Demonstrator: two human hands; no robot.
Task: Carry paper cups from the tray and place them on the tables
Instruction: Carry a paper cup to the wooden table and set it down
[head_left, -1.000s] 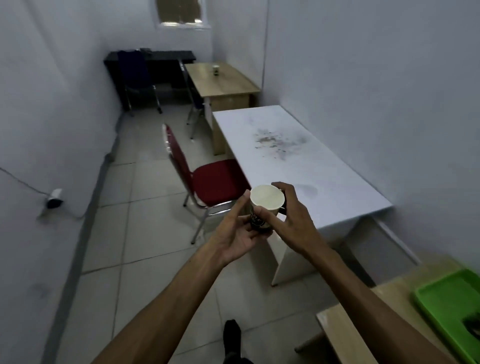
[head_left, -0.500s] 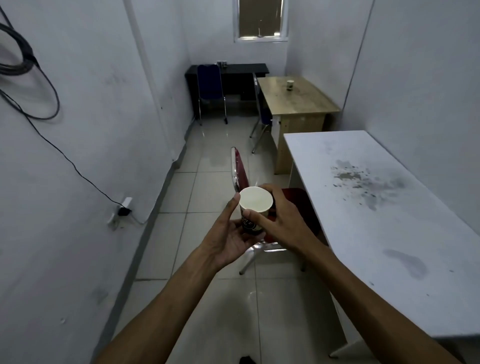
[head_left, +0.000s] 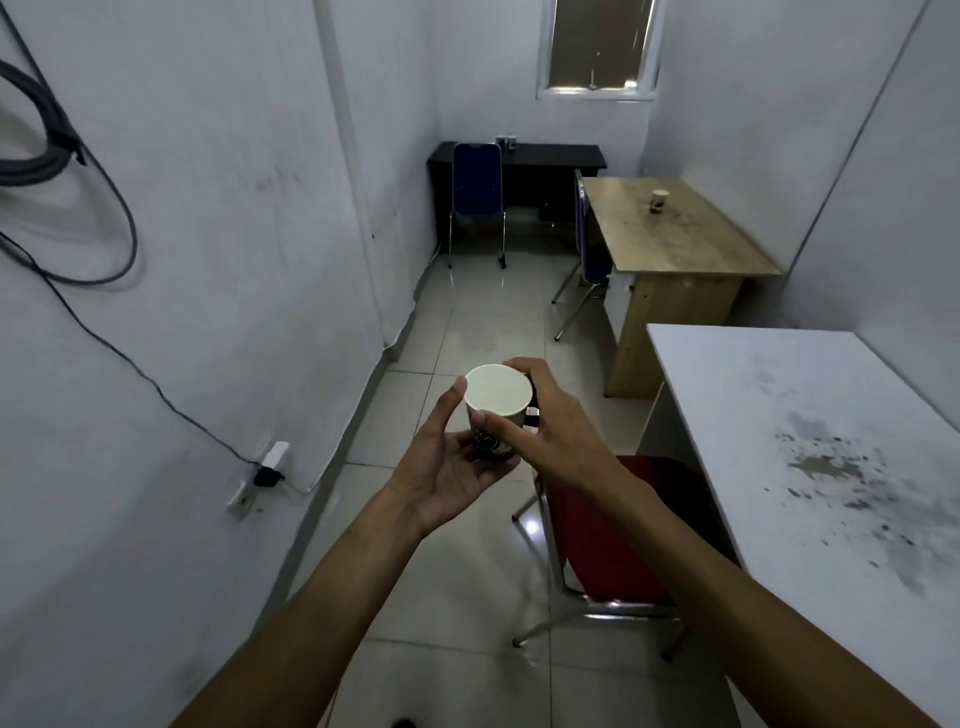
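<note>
The white worktop is lying close on the right, the wooden worktop already carrying a cup. Both hands are gripping the paper cup upright: left hand cradling underneath, right hand wrapping its side. Best keeping it level and setting it well inside an edge.

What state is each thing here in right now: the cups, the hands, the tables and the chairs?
Held paper cup: upright, gripped by both hands above the floor.
Left hand: cradles the cup's side and base.
Right hand: fingers curled round the cup.
Far cup: standing on the wooden table.
White table: stained, no cup visible.
Red chair: unoccupied, beside the white table.
</note>
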